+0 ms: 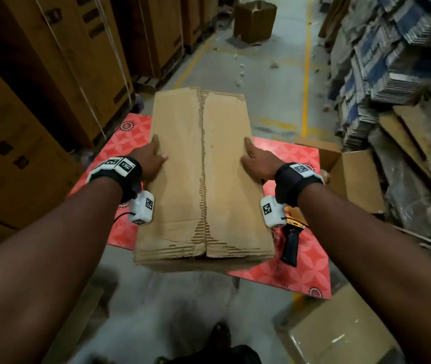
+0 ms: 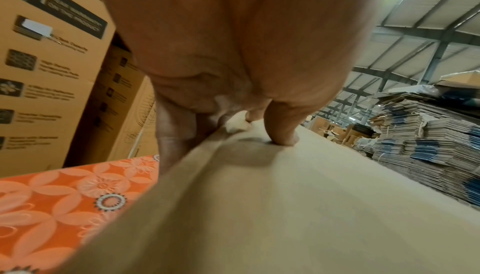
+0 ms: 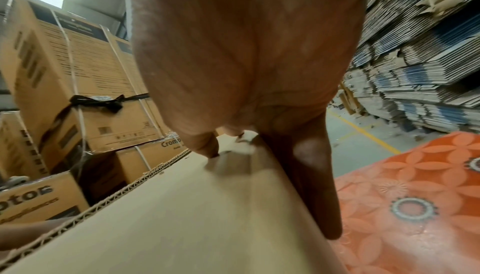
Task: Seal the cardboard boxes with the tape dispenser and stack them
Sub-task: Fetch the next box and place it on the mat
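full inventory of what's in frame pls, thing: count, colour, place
long closed cardboard box: 1, plain brown, untaped centre seam, on the mat, gripped at both sides
floral patterned mat: 1, red-orange, under the box
tape dispenser with black handle: 1, black and yellow, on the mat right of the box
open cardboard box: 1, brown, right of the mat
printed cartons: several, brown, stacked left
flattened cardboard stacks: several, grey-blue, right
left hand: grips box's left edge
right hand: grips box's right edge
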Tool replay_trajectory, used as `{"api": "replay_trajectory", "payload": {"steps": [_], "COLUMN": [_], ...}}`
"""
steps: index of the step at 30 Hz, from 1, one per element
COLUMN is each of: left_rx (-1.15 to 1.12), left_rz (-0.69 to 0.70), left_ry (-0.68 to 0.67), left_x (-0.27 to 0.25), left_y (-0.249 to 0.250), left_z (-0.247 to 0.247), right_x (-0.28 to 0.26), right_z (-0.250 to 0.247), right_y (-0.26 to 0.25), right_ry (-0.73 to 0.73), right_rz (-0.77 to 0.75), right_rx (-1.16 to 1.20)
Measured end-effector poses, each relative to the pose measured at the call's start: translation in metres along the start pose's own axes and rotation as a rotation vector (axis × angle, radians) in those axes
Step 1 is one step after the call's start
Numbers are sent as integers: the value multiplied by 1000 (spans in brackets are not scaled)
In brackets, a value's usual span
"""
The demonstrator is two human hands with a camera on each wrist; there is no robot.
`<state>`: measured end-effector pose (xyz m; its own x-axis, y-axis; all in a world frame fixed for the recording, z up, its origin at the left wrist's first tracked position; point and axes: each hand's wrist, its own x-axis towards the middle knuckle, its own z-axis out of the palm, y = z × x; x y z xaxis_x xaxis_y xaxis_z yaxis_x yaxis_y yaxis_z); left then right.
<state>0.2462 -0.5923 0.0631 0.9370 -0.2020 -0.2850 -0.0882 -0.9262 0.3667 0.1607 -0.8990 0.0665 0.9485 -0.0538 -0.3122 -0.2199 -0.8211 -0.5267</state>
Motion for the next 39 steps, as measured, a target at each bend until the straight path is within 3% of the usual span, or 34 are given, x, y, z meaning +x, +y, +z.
{"api": "replay_trajectory", "payload": {"steps": [9, 16, 21, 32, 39], "left_rx": [75, 150, 111, 293, 379], "left_rz": [-10, -115, -117, 23, 49], "left_ry": [-82, -193, -223, -328, -247], "left_x": [9, -60, -73, 1, 64], "left_y": [24, 20, 3, -13, -27], "left_z": [22, 46, 52, 1, -37], "right_x": [2, -40, -59, -30, 18], "right_z": [1, 21, 27, 49, 66], "right_y": [13, 24, 26, -15, -67], "right_ry": [-52, -194, -173, -61, 66], "right_rz": [91, 29, 28, 108, 220], "right_rx": [38, 44, 47, 167, 248]}}
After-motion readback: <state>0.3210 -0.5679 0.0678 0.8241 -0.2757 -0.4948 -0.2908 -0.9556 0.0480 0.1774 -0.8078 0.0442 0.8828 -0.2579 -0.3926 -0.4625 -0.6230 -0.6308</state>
